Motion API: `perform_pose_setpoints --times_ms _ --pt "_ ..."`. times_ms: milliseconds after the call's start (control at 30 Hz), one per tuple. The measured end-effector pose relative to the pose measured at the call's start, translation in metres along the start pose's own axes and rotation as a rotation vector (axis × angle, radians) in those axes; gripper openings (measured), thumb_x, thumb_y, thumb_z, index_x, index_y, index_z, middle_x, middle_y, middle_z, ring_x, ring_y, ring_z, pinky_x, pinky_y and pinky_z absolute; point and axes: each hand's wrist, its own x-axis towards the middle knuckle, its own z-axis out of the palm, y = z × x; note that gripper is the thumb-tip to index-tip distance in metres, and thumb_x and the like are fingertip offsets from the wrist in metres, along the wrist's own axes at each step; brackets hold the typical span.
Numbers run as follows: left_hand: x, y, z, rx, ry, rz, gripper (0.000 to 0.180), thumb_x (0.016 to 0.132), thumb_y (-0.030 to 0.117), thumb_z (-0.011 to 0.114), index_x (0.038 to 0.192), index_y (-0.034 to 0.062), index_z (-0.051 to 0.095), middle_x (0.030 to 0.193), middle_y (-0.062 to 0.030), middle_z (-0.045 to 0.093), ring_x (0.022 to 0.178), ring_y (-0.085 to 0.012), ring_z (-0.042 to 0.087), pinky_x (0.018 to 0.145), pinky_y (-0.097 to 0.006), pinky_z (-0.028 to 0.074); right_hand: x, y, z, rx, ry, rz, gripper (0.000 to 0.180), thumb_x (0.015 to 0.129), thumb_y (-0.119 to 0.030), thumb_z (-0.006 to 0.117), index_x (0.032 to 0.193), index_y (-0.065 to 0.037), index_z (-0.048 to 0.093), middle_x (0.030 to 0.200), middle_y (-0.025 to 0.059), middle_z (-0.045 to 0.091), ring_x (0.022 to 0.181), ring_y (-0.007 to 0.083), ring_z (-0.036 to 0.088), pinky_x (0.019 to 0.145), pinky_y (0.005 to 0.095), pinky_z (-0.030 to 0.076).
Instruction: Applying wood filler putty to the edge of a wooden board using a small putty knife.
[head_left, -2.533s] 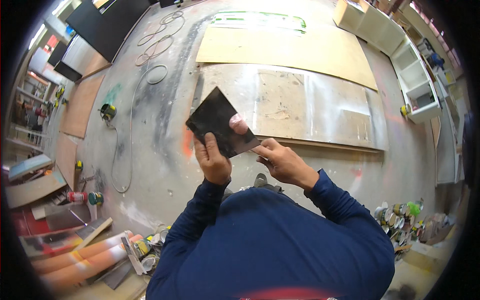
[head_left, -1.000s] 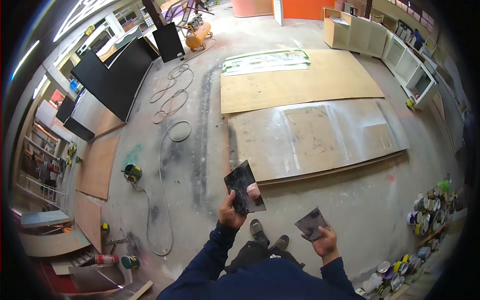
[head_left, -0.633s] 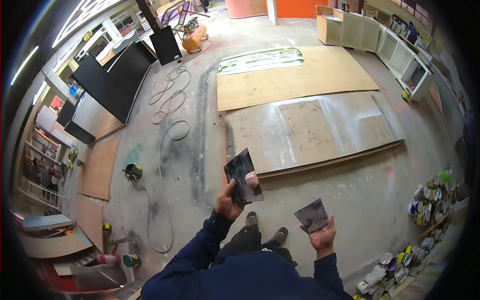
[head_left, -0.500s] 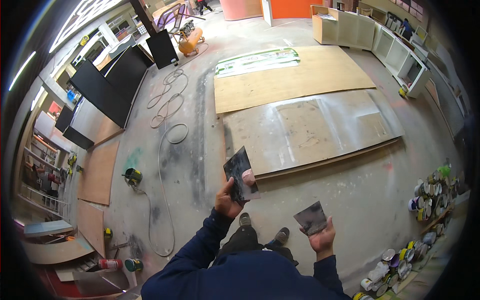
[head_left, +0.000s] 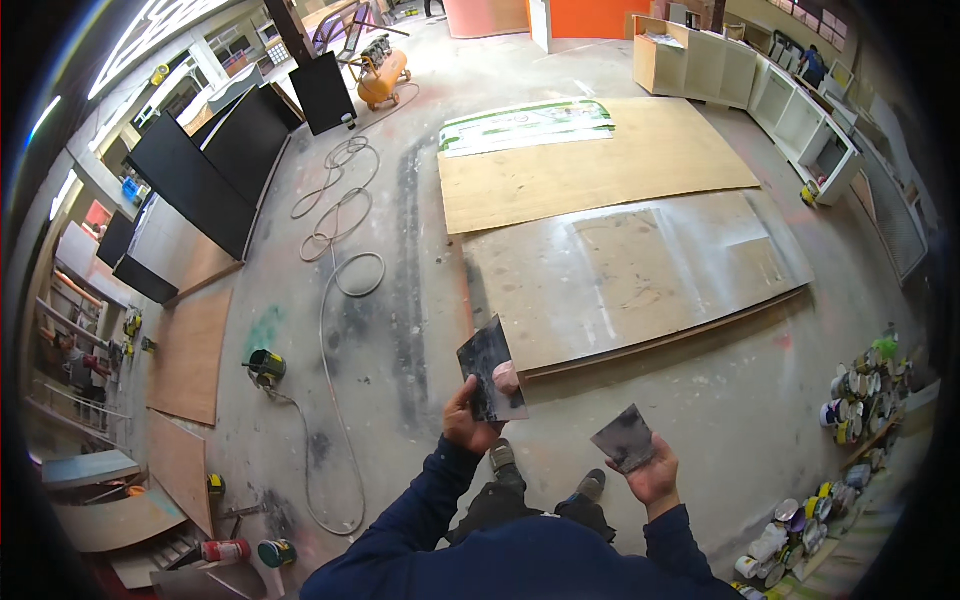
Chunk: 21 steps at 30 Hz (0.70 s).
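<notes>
My left hand (head_left: 470,424) grips a dark, smudged rectangular plate (head_left: 488,385) by its lower edge, thumb on top. A lump of pink paste, like body filler (head_left: 506,377), sits at the plate's right edge. My right hand (head_left: 654,474) holds a smaller, thin dark square plate (head_left: 624,438), like a filler spreader, tilted with its lower right part in the fingers. The two plates are apart, both in front of my body above the concrete floor. My shoes (head_left: 591,485) show below, between the hands.
Wooden boards (head_left: 640,285) lie stacked ahead, with a green-and-white sheet (head_left: 527,127) on their far end. A hose (head_left: 322,350) loops over the floor toward an orange compressor (head_left: 383,80). Paint cans (head_left: 790,535) crowd the right; a dark bucket (head_left: 266,366) and black panels (head_left: 195,195) stand left.
Both hands keep hold of their plates. The left hand and its plate sit slightly lower and further right; the board stack has also shifted right and down in view. My feet have shifted.
</notes>
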Motion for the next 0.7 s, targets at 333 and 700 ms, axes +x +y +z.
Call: perform_pose_setpoints --times_ms 333,700 --pt "-0.016 0.069 -0.029 -0.018 -0.014 0.019 0.049 0.104 0.03 0.049 0.143 0.0014 0.049 0.143 -0.0176 0.057 0.131 -0.0353 0.055 0.114 -0.052 0.039 0.035 0.053 0.054 -0.082 -0.04 0.077 0.051 0.103 -0.039 0.048 0.14 -0.005 0.051 0.135 0.017 0.061 0.124 0.0371 0.06 0.1 0.0619 0.049" --pt "0.007 0.061 -0.058 0.156 0.112 0.055 0.042 0.106 0.033 0.047 0.134 0.0036 0.058 0.126 -0.0136 0.068 0.112 -0.0316 0.067 0.099 -0.047 0.052 0.033 0.052 0.044 -0.036 0.034 0.037 0.055 0.103 -0.041 0.04 0.147 -0.008 0.047 0.144 0.0151 0.056 0.131 0.0379 0.053 0.1 0.0626 0.047"
